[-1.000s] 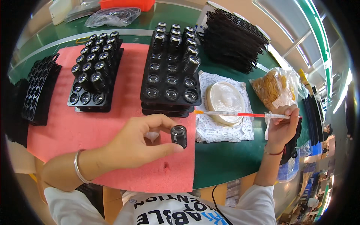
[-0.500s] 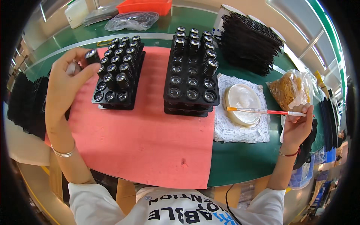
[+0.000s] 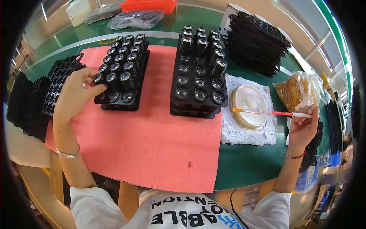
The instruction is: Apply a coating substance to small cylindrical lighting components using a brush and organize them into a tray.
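My left hand is at the near left side of the left black tray. Its thumb and fingers close round a black lens-topped cylinder, upright in the tray's left row. More such cylinders fill the rows behind, while clear lenses sit low along the near edge. Off to the right, my right hand grips a slim paintbrush by its red-and-clear handle. The orange bristle end extends left over a round dish of pale, translucent stuff. The dish rests on printed white paper.
A second black tray of cylinders and lenses stands on the pink mat. Black perforated trays are stacked at the back right, with more at left. A bag of yellowish bands lies beyond the dish.
My left hand has lowered the held cylinder from the tray's left side into the near part of its left row. My right hand and paintbrush stay nearly still.
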### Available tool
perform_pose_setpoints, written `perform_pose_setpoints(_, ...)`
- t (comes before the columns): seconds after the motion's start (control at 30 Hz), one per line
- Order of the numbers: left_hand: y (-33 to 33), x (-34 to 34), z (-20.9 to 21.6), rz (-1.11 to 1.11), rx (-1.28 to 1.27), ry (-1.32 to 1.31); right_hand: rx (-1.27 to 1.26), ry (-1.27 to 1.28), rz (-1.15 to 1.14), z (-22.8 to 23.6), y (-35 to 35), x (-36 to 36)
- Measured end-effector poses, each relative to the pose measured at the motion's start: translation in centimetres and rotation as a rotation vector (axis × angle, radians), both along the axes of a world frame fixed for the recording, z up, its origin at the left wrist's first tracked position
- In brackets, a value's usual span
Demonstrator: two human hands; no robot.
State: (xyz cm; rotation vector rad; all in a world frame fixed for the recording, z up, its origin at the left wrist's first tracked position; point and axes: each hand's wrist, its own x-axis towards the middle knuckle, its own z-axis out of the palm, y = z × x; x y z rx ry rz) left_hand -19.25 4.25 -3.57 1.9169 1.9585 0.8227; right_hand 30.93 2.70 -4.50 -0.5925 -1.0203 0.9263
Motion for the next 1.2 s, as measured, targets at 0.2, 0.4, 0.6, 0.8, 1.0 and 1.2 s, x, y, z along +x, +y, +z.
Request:
perform_pose_setpoints(0.2, -0.1, 0.7, 0.4, 0.051, 0.003, 0.087, 0.008, -0.019, -0.016, 0.1, -0.1, -0.2)
perform_pose_setpoints(0.4, -1.9, 0.1, 2.5, 0.083, 0.038, -0.030, 0.038, 0.032, 0.069, 0.9, -0.7, 0.1)
perform_pose_setpoints(0.6, -2.1, 2.9, 1.6, 0.065, 0.411, -0.164, -0.021, 0.158, 0.041, 0.5, -0.2, 0.5)
perform_pose_setpoints(0.8, -2.6, 6.3, 0.3, -0.053, 0.590, -0.181, -0.055, 0.207, 0.161, -0.4, 1.0, 2.2)
perform_pose_setpoints(1.0, -4.0, 9.4, -0.5, -0.238, 0.694, -0.002, -0.079, 0.155, 0.098, -0.5, 1.7, 0.8)
perform_pose_setpoints(1.2, -3.9, 13.9, 1.8, -0.377, 0.598, 0.179, -0.138, 0.263, 0.150, -0.6, 2.3, 2.0)
